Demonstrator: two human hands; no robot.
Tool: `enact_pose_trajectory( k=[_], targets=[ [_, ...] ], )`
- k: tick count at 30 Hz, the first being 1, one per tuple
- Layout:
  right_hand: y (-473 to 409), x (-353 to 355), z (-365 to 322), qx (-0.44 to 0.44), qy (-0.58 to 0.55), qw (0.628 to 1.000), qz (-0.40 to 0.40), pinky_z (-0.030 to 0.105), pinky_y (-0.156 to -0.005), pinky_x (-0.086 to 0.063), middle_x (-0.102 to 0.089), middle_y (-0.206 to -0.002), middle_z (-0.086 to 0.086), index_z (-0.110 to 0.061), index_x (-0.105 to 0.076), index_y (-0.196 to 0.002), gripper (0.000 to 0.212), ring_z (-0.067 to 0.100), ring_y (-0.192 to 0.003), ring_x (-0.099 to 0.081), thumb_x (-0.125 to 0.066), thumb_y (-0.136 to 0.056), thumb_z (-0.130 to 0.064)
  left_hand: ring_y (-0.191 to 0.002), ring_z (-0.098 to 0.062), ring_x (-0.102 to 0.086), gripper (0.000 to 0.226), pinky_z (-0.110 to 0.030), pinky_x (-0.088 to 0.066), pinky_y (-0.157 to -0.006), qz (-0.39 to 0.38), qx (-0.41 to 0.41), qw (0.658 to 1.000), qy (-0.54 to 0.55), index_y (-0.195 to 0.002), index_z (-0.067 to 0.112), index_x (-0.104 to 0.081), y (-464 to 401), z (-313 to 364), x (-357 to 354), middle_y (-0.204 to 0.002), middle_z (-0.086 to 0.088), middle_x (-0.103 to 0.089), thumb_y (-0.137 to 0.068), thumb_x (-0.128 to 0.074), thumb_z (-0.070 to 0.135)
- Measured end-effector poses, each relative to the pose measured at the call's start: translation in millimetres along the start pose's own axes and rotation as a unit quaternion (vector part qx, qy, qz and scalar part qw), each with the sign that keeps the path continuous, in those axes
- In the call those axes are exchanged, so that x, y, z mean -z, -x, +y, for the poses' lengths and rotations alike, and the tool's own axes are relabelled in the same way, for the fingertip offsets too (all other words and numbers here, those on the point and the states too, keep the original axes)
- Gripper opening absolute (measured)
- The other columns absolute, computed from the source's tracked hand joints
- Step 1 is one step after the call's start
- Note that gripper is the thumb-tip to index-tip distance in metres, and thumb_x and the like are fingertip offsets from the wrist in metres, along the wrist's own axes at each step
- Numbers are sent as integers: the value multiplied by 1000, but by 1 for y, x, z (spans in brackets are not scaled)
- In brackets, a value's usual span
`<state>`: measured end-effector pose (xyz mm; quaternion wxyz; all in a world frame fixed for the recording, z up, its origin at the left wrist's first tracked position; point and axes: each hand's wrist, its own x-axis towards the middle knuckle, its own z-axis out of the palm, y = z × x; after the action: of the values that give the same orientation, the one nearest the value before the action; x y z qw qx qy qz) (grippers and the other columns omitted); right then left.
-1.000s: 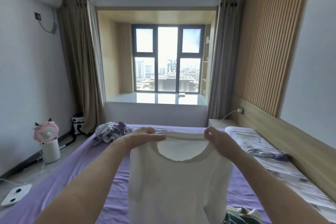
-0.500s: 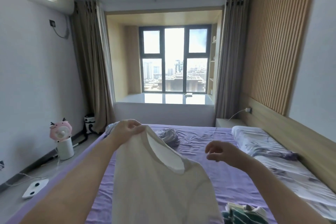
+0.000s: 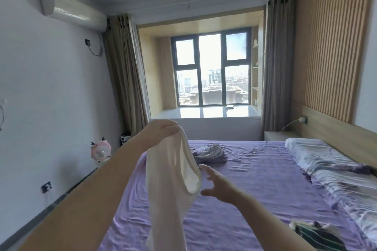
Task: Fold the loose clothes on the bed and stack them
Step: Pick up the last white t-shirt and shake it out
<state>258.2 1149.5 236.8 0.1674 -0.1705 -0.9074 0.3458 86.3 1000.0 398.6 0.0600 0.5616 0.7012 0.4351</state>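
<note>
A white top (image 3: 169, 185) hangs in the air over the purple bed (image 3: 255, 185). My left hand (image 3: 163, 130) pinches it at the top edge, held high. Its neck opening sags to the right. My right hand (image 3: 216, 185) is just right of the neck opening, fingers spread, holding nothing. A crumpled grey-and-purple garment (image 3: 210, 154) lies further up the bed. A dark green striped garment (image 3: 318, 236) lies at the bed's near right.
A pillow and a patterned quilt (image 3: 334, 171) run along the bed's right side by the wooden headboard. A pink fan (image 3: 100, 150) stands on the floor at the left wall. A window bay lies beyond the bed's far end.
My right hand let go of the white top's collar and dropped lower, then moved back toward the hanging cloth. My left hand lifted the top higher, and it now hangs narrow.
</note>
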Motion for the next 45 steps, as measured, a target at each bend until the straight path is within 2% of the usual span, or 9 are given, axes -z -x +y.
enact_pose_trajectory(
  k=[5, 10, 13, 17, 23, 27, 32, 40, 45],
  targets=[
    [5, -21, -38, -7, -11, 999, 35, 9, -97, -24, -30, -149, 0, -16, -26, -146, 78, 13, -135, -30, -62, -79, 2, -73, 4, -59, 18, -7, -44, -67, 25, -20, 999, -7, -89, 23, -73, 27, 2, 46, -89, -1, -70, -92, -58, 33],
    [44, -38, -81, -12, -185, 981, 64, 13, -78, -44, -65, -101, 11, 0, -66, -102, 17, 17, -91, -59, -63, -86, -4, -75, -5, -59, 18, -20, -45, -72, 98, -8, 994, 39, -88, 23, -73, 52, -7, 60, -84, 3, -69, -90, -60, 36],
    [75, -57, -111, 6, -269, 959, 84, 14, -78, -48, -65, -97, 2, -7, -63, -103, 19, 8, -87, -59, -65, -87, -16, -79, -12, -57, 22, -25, -43, -76, 104, 16, 992, 65, -88, 16, -73, 66, -14, 57, -86, 0, -67, -89, -62, 36],
    [88, -103, -141, 18, -118, 990, 79, 29, -77, -47, -63, -98, 6, -12, -49, -113, 46, 21, -87, -58, -76, -76, -16, -79, -6, -56, 18, -12, -41, -67, 92, 17, 993, 66, -93, 17, -73, 79, -10, 48, -86, 6, -66, -87, -65, 33],
    [87, -108, -140, -38, -50, 973, 220, 15, -60, -39, -62, -76, -5, -21, -49, -89, 20, 18, -70, -58, -67, -82, -16, -60, -17, -37, 35, -29, -29, -58, 120, 17, 992, -37, -69, 11, -55, 99, -16, 64, -64, -8, -41, -88, -61, 39],
    [95, -86, -135, -42, -26, 955, 291, 18, -54, -33, -46, -51, -9, -28, -54, -68, 22, 14, -57, -43, -67, -83, -18, -60, -16, -49, 41, -32, -36, -70, 179, 64, 970, -151, -69, 14, -61, 117, -35, 79, -60, 3, -52, -85, -59, 52],
    [96, -63, -143, -58, -34, 937, 344, 27, -61, -41, -60, -67, -4, -20, -61, -83, 14, 14, -65, -55, -61, -88, -33, -67, -18, -55, 39, -32, -41, -64, 170, 55, 974, -137, -78, 15, -59, 137, -49, 73, -67, 1, -59, -88, -55, 52],
    [107, -28, -129, -69, 211, 916, 335, 40, -66, -40, -65, -80, 18, -10, -53, -84, 33, 39, -81, -61, -41, -97, -38, -72, -23, -52, 42, -32, -35, -63, 97, -23, 962, -253, -75, 18, -41, 155, -72, 63, -71, 0, -53, -93, -39, 56],
    [102, -23, -110, -66, 188, 942, 270, 37, -66, -39, -60, -70, 9, -20, -43, -64, 37, 34, -76, -60, -45, -95, -40, -76, -19, -52, 42, -30, -36, -66, 10, 24, 965, -259, -70, 20, -47, 150, -93, 39, -76, 2, -53, -91, -44, 56]
  ],
)
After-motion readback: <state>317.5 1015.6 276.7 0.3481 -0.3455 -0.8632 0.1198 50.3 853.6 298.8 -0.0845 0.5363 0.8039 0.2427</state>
